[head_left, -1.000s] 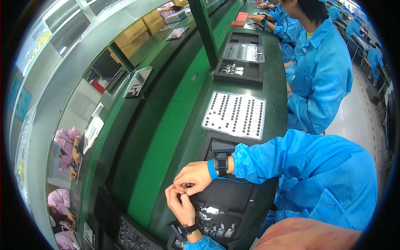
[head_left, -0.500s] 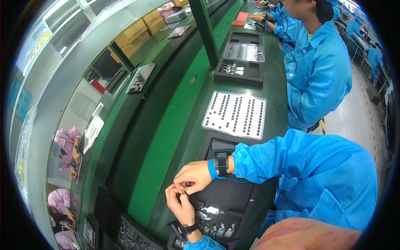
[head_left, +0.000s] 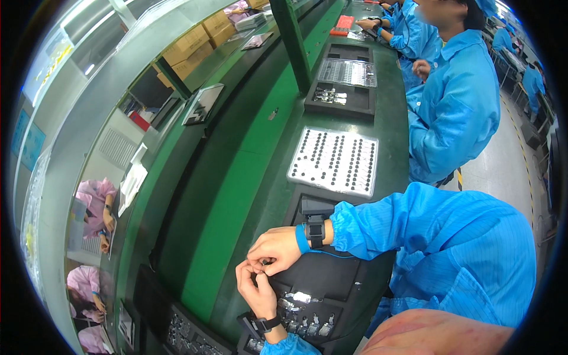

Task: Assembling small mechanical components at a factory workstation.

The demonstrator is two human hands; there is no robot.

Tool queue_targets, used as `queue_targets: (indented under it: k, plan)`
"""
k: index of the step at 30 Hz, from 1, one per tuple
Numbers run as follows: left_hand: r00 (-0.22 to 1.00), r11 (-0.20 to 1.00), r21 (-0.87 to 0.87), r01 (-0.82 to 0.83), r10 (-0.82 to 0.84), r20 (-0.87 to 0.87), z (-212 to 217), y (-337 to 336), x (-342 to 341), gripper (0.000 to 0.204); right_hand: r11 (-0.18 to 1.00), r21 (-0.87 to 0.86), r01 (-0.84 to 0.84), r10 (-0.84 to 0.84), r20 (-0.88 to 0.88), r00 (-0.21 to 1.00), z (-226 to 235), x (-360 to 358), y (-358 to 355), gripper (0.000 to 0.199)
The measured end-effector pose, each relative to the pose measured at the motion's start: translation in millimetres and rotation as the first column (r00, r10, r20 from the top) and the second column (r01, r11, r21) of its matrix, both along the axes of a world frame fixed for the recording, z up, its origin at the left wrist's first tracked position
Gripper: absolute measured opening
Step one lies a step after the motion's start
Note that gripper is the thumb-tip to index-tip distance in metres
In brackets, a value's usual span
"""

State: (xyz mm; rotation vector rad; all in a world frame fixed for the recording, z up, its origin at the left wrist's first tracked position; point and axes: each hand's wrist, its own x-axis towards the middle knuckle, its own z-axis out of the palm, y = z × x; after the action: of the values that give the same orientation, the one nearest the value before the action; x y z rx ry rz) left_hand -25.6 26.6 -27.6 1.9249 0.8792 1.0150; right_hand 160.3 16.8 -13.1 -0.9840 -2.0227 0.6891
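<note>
My left hand [head_left: 258, 291] and my right hand [head_left: 276, 251] meet fingertip to fingertip over the near end of a black tray [head_left: 331, 278]. Both pinch one small part [head_left: 264, 262], too tiny to tell its kind. The left wrist carries a black band; the right wrist carries a blue strap and a black device below a blue sleeve. Several small metal parts [head_left: 302, 313] lie in the tray's pockets just under the left hand.
A white tray of black round pieces [head_left: 334, 160] lies beyond my hands. Farther on sit a black tray [head_left: 340, 97] and a clear tray [head_left: 348, 72]. A green belt [head_left: 236, 177] runs along the left. A person in a blue coat [head_left: 458, 109] works at the right.
</note>
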Motion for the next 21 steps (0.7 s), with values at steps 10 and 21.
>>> queue_targets:
  k: [10,21]
  plan:
    - [0.999,0.999,0.006,-0.034,0.034,-0.040,3.9,-5.7,-12.7,0.013,0.998,0.020,-0.061,0.061,0.010,0.998,0.7,-5.2,1.6,0.017]
    - [0.997,0.996,0.059,-0.068,0.066,0.035,20.5,-1.1,9.3,0.011,0.998,-0.058,-0.034,0.030,-0.059,0.998,17.1,13.0,7.6,0.013]
